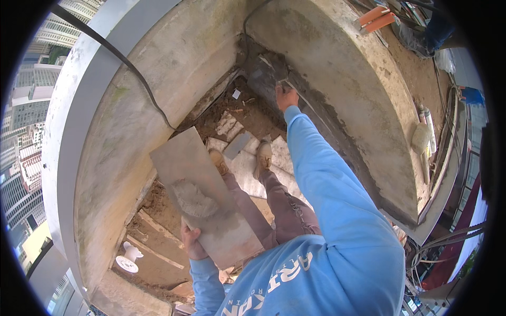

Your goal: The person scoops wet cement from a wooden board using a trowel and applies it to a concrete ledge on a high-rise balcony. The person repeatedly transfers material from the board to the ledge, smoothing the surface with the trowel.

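My left hand [193,242] grips the lower left edge of a flat rectangular board [234,231], held tilted in front of my legs. A mound of wet grey mortar [195,199] lies on its middle. My right hand [286,97] reaches far forward, closed around the handle of a trowel [275,72]. The trowel's blade is at the foot of the right-hand concrete wall [332,58], near the inner corner. Along this wall's base runs a dark, wet-looking mortar band [337,134]. My fingers hide most of the trowel's handle.
My boots [263,155] stand on pale slabs [245,167] over brown soil. A black cable [138,76] hangs across the left wall [134,137]. A white spool [128,259] lies at lower left. Orange cylinders [378,21] and a brush-like tool [421,141] rest atop the right wall.
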A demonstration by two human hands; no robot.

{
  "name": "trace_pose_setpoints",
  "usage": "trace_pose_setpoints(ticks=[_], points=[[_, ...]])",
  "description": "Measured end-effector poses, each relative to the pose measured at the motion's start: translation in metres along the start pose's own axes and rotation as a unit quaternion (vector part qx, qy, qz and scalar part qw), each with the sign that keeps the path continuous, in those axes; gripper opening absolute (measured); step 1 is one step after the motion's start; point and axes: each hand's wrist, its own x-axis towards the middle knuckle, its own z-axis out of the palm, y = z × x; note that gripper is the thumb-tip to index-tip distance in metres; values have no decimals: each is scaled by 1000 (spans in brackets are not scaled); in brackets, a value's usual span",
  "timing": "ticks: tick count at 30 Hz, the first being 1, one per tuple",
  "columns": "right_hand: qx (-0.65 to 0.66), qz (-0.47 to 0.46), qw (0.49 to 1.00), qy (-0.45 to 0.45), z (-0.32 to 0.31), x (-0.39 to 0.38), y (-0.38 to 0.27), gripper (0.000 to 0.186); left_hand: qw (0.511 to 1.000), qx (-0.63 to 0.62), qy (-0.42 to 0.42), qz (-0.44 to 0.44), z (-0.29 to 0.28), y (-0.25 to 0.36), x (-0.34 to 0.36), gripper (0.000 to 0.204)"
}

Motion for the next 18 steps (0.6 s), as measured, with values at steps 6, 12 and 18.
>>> trace_pose_setpoints(ticks=[6,12,18], points=[[62,69,986,-138,-44,-7,-54,44,1000,20,-14,4,7,10,17,80],[-136,-38,990,-2,-32,28,-25,52,999,27,-28,-8,12,14,27,80],[-59,98,989,-96,-49,22,0,56,999,10,-32,-23,-6,7,30,75]])
